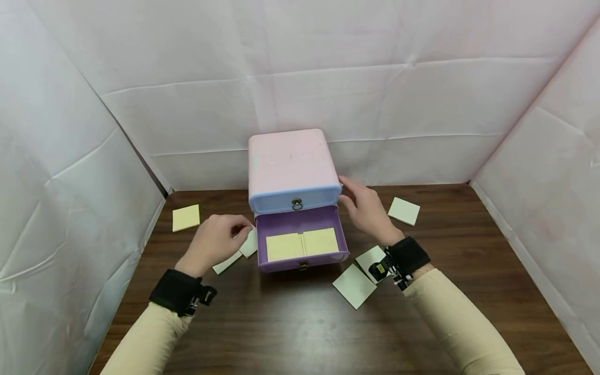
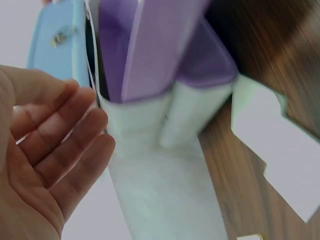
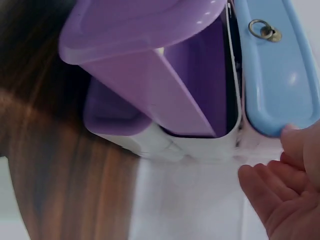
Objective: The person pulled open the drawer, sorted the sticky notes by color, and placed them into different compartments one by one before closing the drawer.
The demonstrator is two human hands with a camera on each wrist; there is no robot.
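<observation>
The purple drawer [image 1: 302, 245] stands open between both hands; right hand [image 1: 367, 211] steadies the cabinet [image 1: 290, 166], left fingers [image 1: 241, 232] loosely curled, empty. Next, likely another note.

I count one drawer unit [image 1: 290, 169]: pink top, blue drawer [image 1: 294, 200] closed, purple drawer [image 1: 302, 245] pulled out. Two drawers in my view. Two yellow note pads [image 1: 302, 244] side by side inside purple drawer. Six loose note pads on bench [image 1: 300, 333]: one yellow far left [image 1: 186, 217], two by left hand [image 1: 236, 252], two front right [image 1: 361, 276], one far right [image 1: 404, 211]. Two hands [image 1: 213, 242], two black wrist straps [image 1: 174, 291].
</observation>
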